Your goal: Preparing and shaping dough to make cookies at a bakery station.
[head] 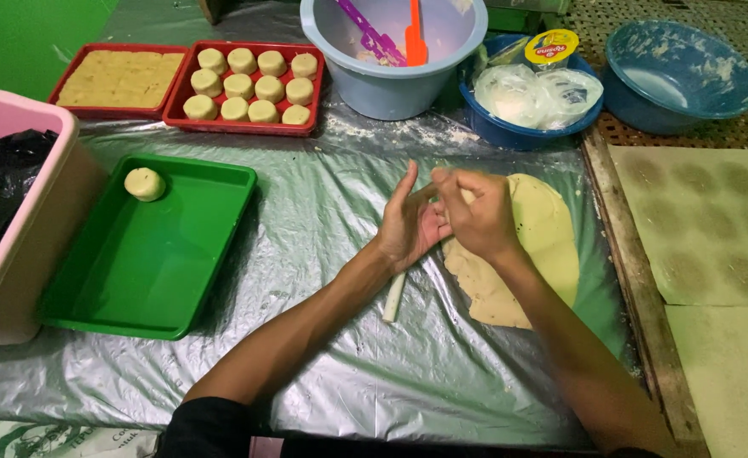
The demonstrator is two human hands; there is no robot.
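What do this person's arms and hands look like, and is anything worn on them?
Both hands, left hand and right hand, are bare: no gloves, and no rings or watch that I can see. The forearms are uncovered; dark sleeves begin near the elbows.

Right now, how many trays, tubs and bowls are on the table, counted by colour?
Red trays: 2
Green tray: 1
Pink tub: 1
Pale blue bucket: 1
Blue bowls: 2
Total: 7
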